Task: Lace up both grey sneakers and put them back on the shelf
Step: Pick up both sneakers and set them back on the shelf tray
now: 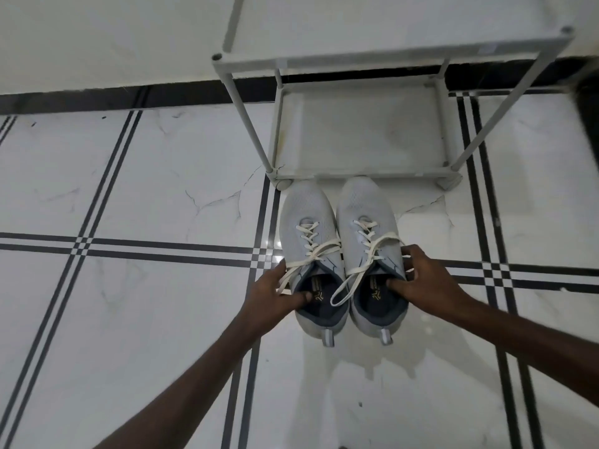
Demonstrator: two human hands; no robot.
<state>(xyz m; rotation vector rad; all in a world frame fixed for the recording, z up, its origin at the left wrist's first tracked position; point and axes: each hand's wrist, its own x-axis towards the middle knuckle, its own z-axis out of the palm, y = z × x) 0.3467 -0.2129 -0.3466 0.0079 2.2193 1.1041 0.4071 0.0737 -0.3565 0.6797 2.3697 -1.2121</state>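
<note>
Two light grey sneakers stand side by side on the floor, toes pointing at the shelf. The left sneaker (pixel 306 209) and the right sneaker (pixel 364 202) both carry white laces tied in bows, with loops trailing over the collars. My left hand (pixel 270 294) grips the left sneaker's collar, thumb inside the dark opening. My right hand (pixel 418 278) grips the right sneaker's collar the same way, fingers on its outer side. The grey shelf's lower tier (pixel 363 171) lies just beyond the toes.
The shelf is a light grey tube frame with an upper tier (pixel 389 55) above the lower one, set against a white wall with a black skirting. The floor is white marble tile with black double stripes. A dark object (pixel 588 108) shows at the right edge.
</note>
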